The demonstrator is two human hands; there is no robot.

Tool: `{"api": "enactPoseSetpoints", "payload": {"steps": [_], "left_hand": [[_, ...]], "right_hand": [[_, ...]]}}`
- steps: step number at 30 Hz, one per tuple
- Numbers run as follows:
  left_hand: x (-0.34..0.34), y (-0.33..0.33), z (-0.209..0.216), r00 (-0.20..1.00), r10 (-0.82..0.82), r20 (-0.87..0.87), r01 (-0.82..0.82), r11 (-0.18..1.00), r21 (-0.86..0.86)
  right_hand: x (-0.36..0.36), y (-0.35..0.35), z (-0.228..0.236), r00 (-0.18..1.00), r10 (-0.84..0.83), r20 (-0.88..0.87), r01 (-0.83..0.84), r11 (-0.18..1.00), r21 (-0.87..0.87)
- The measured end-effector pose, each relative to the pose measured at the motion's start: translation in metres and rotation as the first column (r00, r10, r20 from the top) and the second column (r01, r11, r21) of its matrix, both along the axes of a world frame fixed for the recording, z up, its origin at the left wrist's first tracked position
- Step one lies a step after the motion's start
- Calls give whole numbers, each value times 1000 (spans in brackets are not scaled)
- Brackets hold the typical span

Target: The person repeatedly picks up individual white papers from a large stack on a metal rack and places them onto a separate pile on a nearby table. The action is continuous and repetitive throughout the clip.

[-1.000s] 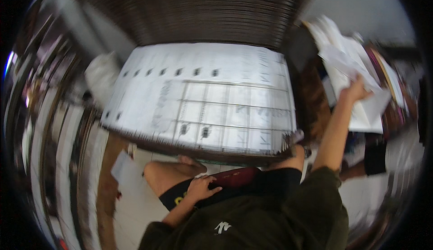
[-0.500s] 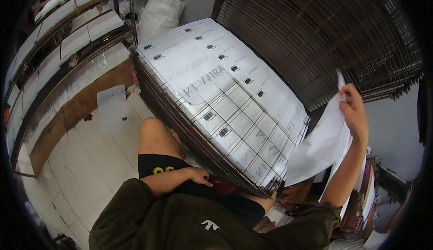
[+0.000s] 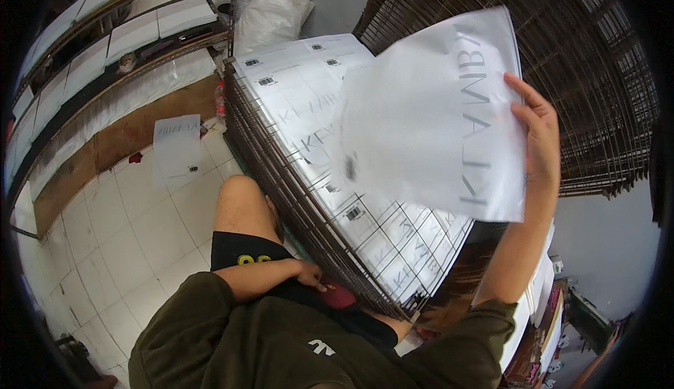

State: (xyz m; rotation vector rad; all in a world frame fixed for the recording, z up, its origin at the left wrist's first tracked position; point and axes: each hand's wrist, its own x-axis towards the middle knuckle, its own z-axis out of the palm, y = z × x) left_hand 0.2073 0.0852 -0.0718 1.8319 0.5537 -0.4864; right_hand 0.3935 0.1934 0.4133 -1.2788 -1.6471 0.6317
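The sheet (image 3: pixel 428 111), probably light, limp and slippery, is held above the rack (image 3: pixel 295 206), its edge pinched by the right hand (image 3: pixel 539 130); edges are best gripped. Large dark lettering (image 3: pixel 474 83) is borne. The left hand (image 3: pixel 307 273) is loosely curled over the shorts (image 3: pixel 270 245); any contents cannot be told.

White sack (image 3: pixel 275 15) beside shelving (image 3: pixel 186 100); tiled floor (image 3: pixel 158 231).

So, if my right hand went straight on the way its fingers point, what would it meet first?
Beyond the printed white sheet it holds, your right hand would probably meet the raised wire racks; depth is unclear.
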Motion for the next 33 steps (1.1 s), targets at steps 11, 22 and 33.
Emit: {"api": "enactPoseSetpoints", "payload": {"steps": [11,22,33], "left_hand": [[12,1,-24,991,-102,91,105,994,-29],[4,2,-19,991,-86,102,88,996,-9],[9,0,-23,994,-51,100,54,998,-22]], "right_hand": [[42,73,-346,857,-347,-381,289,936,-204],[1,81,-429,804,-421,-420,309,899,-310],[15,90,-443,826,-379,-416,277,917,-286]]}}
